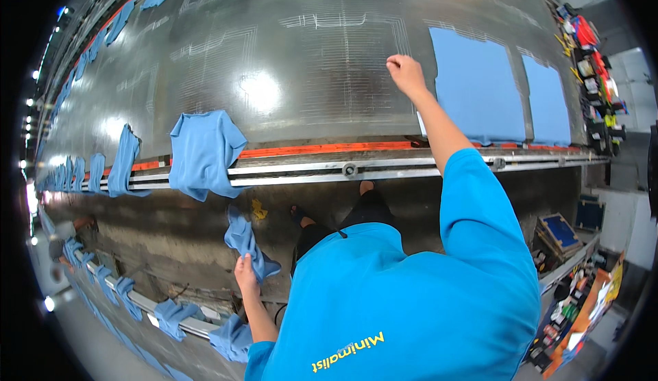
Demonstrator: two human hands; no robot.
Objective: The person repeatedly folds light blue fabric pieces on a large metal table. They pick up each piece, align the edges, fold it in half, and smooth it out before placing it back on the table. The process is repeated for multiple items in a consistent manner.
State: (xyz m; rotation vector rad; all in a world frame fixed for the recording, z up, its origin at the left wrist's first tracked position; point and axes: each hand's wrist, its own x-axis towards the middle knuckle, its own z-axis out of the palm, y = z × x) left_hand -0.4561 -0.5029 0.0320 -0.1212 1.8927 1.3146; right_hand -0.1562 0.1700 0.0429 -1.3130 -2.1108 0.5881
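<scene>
blue cloth (241, 233), bunched and hanging, is gripped in the left hand (245, 271), outside the near edge of the table (329, 79). caught at one spot, it could slip and fall to the floor (181, 230), picking up dirt near a yellow scrap (259, 209). along the surface's near edge runs a metal rail (301, 173); a draped blue piece (205, 148) straddles it, and a tug on its overhanging part could pull it down, since much of it lies outside the edge. over the surface the right hand (406, 74) is well apart from the left, its fingers folded in; whether it pinches anything or touches the table, i cannot tell. just beside it, toward the surface's right end, lies a flat blue panel (476, 86); a low forearm could brush and crease it. closest to the right-hand edge, a second flat panel (548, 100) could wrinkle if the first gets shoved against it.
</scene>
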